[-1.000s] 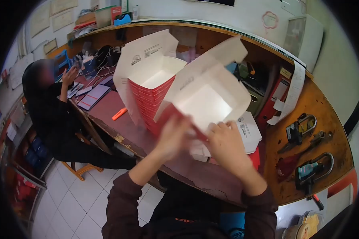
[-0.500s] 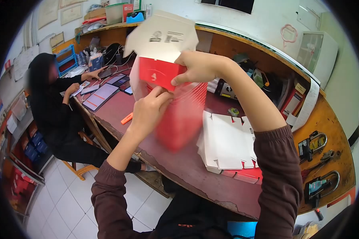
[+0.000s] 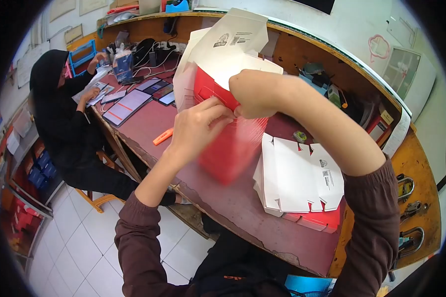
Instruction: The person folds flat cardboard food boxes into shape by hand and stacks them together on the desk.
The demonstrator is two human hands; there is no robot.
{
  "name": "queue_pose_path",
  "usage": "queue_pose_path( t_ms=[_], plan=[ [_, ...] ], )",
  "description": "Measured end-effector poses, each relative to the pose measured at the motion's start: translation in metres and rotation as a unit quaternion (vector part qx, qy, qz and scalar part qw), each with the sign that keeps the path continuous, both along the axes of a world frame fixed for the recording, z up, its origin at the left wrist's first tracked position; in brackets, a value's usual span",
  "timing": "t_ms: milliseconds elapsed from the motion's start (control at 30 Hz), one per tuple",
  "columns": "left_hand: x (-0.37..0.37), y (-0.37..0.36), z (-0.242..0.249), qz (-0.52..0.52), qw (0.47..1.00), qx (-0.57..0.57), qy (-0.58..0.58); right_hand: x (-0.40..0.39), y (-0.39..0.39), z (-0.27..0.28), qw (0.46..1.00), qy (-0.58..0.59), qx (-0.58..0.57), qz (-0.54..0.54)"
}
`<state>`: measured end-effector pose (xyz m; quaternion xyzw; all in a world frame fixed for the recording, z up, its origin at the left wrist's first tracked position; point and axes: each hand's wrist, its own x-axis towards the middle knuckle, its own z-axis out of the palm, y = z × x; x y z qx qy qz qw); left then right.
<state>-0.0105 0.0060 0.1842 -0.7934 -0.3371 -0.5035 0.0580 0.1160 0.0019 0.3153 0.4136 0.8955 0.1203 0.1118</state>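
A red and white cardboard box (image 3: pixel 228 153), partly folded with its white flaps standing up at the top, is held above the desk between both hands. My left hand (image 3: pixel 197 128) pinches the upper edge of its red front panel. Beside it, my right hand (image 3: pixel 250 94) curls over the same edge, fingers closed on the cardboard and partly hidden. The lower part of the box is blurred. To the right lies a stack of flat white and red cardboard blanks (image 3: pixel 302 173).
An orange cutter (image 3: pixel 163 136) lies left of the box. Further left are a tablet (image 3: pixel 128 107) and several phones, where a person (image 3: pixel 59 119) in black sits. A tape roll (image 3: pixel 300 136) lies behind the stack. Padlocks (image 3: pixel 412 240) rest at the far right.
My right hand has rotated and closed in toward my left at the red edge. The box is tilted differently, its flaps shifted right. The seated person has raised one hand. The camera view has shifted.
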Motion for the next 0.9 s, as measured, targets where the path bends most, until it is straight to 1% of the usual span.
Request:
queue_pose_path(
  t_ms=[67,100,133,167,200,233,267,300,333,367,400,467,600,667,700,733,767,800,833,867,900],
  plan=[
    [0.004,-0.003,-0.004,0.023,1.0,0.003,-0.002,-0.013,-0.005,0.016,0.991,-0.073,-0.072,-0.084],
    [0.008,-0.005,-0.007,0.029,0.999,0.032,0.004,-0.008,0.024,0.005,0.997,-0.061,-0.037,-0.005],
    [0.01,-0.005,-0.009,0.034,0.998,0.061,0.01,-0.012,0.026,0.001,0.997,-0.061,-0.036,-0.002],
    [0.01,-0.003,-0.013,0.029,0.997,0.055,0.036,-0.015,0.029,-0.002,1.0,-0.002,-0.003,0.002],
    [0.009,-0.004,-0.013,0.03,0.997,0.058,0.036,-0.018,0.03,-0.004,0.998,0.058,0.032,0.005],
    [0.007,-0.004,-0.011,0.066,0.995,0.055,0.058,-0.019,0.03,-0.009,0.993,0.055,0.09,0.058],
    [0.004,-0.003,-0.011,0.101,0.99,0.052,0.08,-0.019,0.031,-0.01,0.992,0.056,0.092,0.058],
    [-0.001,0.003,-0.011,0.101,0.99,0.053,0.081,-0.021,0.03,-0.009,0.993,0.031,0.101,0.044],
    [-0.008,0.012,-0.011,0.168,0.981,0.056,0.084,-0.021,0.03,-0.011,0.994,0.006,0.107,0.03],
    [-0.012,0.018,-0.014,0.235,0.966,0.058,0.087,-0.017,0.031,-0.015,0.988,0.054,0.131,0.056],
    [-0.011,0.019,-0.015,0.236,0.966,0.059,0.088,-0.02,0.029,-0.016,0.988,0.055,0.132,0.056],
    [-0.006,0.02,-0.016,0.281,0.946,0.086,0.135,-0.029,0.027,-0.019,0.992,0.038,0.123,0.002],
    [-0.002,0.027,-0.019,0.298,0.941,0.106,0.12,-0.027,0.048,-0.025,0.995,0.016,0.099,0.004],
    [-0.008,0.026,-0.023,0.3,0.938,0.121,0.129,-0.021,0.062,-0.017,0.998,-0.053,-0.035,0.01],
    [-0.008,0.027,-0.025,0.3,0.938,0.123,0.127,-0.013,0.058,-0.011,0.997,-0.024,-0.076,0.011],
    [-0.007,0.028,-0.028,0.3,0.94,0.117,0.111,-0.004,0.06,-0.007,0.997,-0.025,-0.074,0.011],
    [-0.006,0.028,-0.03,0.299,0.942,0.113,0.098,0.007,0.065,0.0,0.966,0.148,-0.204,-0.054],
    [-0.001,0.023,-0.028,0.297,0.943,0.118,0.097,0.017,0.071,0.009,0.886,0.315,-0.322,-0.114],
    [0.006,0.015,-0.024,0.241,0.96,0.14,0.03,0.028,0.086,0.015,0.887,0.316,-0.317,-0.116],
    [0.011,0.012,-0.021,0.183,0.969,0.161,-0.037,0.04,0.108,0.017,0.955,0.258,-0.115,-0.092],
    [0.014,0.018,-0.02,0.155,0.969,0.189,-0.023,0.05,0.127,0.014,0.976,0.186,0.092,-0.065]
  ],
)
